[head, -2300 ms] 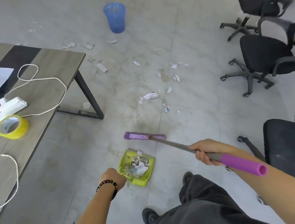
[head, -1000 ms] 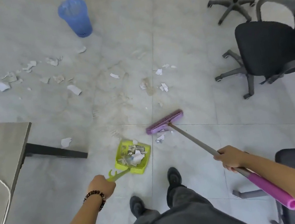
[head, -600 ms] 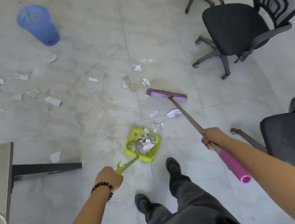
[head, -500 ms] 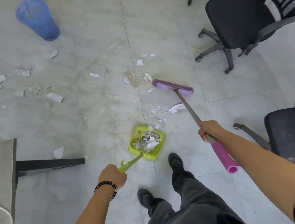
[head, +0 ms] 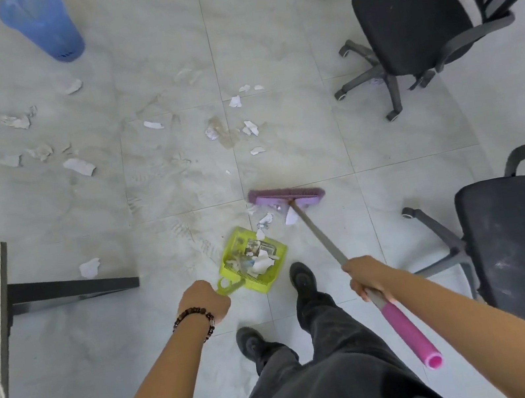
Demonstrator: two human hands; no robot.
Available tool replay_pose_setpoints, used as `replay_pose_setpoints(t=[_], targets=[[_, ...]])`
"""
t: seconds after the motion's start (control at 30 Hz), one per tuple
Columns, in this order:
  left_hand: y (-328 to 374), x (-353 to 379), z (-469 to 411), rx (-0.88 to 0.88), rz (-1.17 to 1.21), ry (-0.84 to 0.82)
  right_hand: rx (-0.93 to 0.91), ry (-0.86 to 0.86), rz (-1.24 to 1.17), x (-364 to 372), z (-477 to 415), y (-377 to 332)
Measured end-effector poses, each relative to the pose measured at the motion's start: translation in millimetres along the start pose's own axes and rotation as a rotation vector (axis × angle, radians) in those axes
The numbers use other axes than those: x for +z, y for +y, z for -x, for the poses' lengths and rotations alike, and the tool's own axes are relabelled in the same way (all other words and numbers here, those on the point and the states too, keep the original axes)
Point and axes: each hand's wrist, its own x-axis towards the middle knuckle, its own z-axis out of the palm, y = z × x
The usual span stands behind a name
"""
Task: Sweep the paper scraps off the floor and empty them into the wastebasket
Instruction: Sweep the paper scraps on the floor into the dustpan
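Scraps point(head: 266, 219) lie on the floor point(head: 182, 184) between broom point(head: 286, 196) head and dustpan point(head: 261, 282) mouth, just ahead of the hands. Right hand point(head: 366, 277) grips the shaft, which slants back rightward; left hand point(head: 206, 302) grips the dustpan handle.

Grey tiled floor point(head: 279, 39), black office chairs point(head: 405, 22)

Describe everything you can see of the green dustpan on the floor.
The lime-green plastic dustpan rests on the tiled floor just ahead of the person's feet, its open mouth turned toward the purple broom. A comb-toothed ridge lines its back wall. Torn paper scraps lie heaped inside it. The left hand grips its short, hooked handle.
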Motion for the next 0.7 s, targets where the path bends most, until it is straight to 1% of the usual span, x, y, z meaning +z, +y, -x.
replay_pose_setpoints(t=[0.1, 0.17, 0.27, 0.43, 0.5, 0.57, 0.7], targets=[[1, -9, -4, 0.017, 0.012, 0.003, 0.041, -0.044, 0.038, -7, 27, 14], [3, -12, -3, 0.027, 0.028, -0.002, 0.106, -0.102, 0.002, -16, 43, 16], [0, -15, -2, 0.036, 0.045, -0.004, 0.190, -0.159, -0.133, -24, 63, 17], [-7, -7, 7, 0.050, 0.066, 0.012, 0.179, -0.207, -0.406, -27, 69, 9], [-7, 0, 10, 0.055, 0.086, 0.006, 0.165, -0.198, -0.488, -22, 67, 3], [-7, 3, 12, 0.056, 0.097, 0.005, 0.149, -0.168, -0.502, -11, 66, -5], [-9, 3, 12, 0.052, 0.110, 0.002, 0.094, -0.044, -0.393, 22, 46, -21]])
